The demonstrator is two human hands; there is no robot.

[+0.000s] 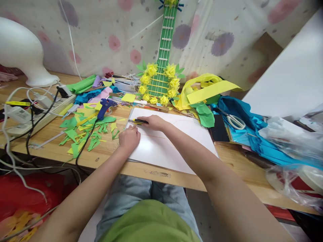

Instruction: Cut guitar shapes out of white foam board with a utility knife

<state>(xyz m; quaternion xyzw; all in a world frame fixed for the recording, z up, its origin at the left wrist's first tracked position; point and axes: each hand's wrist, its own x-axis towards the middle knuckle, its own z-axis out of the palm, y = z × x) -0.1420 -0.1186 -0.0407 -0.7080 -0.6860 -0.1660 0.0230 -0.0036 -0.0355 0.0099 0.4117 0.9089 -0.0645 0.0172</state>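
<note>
1. The white board (156,151) is laid on the table (228,158), in front of the lap.
2. The cutter knife (139,121) is grasped in the right hand's (155,122) fingers, near the board's far left corner.
3. The board's left edge is covered by the left hand (129,137); how tightly its fingers are curled cannot be told.
4. Those fingers could be nicked should the blade slip nearward.
5. Scraps (94,143) alongside could be caught underneath, tilting the board.

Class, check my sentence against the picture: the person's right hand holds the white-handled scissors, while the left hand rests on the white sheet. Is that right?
Not quite. The head view shows that the right hand holds a yellow-and-black cutter, not the white-handled scissors, which lie off to the right. The left hand does rest on the white sheet.
</note>
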